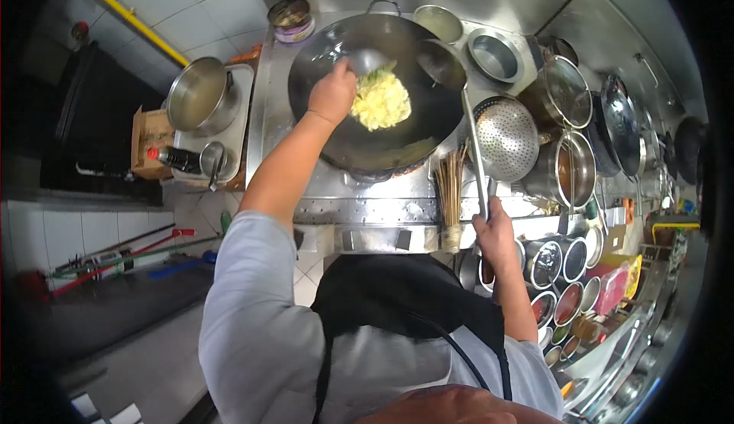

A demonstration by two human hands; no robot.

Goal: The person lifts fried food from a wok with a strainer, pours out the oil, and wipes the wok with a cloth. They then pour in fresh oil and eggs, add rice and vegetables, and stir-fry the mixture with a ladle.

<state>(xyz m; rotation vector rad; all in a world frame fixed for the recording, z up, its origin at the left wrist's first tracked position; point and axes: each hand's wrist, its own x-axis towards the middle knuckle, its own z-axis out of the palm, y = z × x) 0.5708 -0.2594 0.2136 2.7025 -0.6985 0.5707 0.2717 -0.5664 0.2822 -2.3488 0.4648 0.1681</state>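
Observation:
A large dark wok [321,57] sits on the steel stove. Inside it lies a pile of pale yellow chopped food [382,103] with a little green at its upper edge. My left hand [333,94] reaches over the wok, fingers closed at the edge of a shiny metal bowl [368,58] that is tilted right beside the food. My right hand [495,233] is wrapped round the long handle of a ladle [477,156]. The ladle's head rests against the wok's right inner side. A bundled bamboo brush [449,191] lies between the wok and my right hand.
Right of the wok are a perforated strainer [506,139], a round metal pan [495,55] and deep pots [573,168]. Several seasoning containers [546,263] stand at lower right. A pot [200,95] and a dark bottle [180,159] stand on the left.

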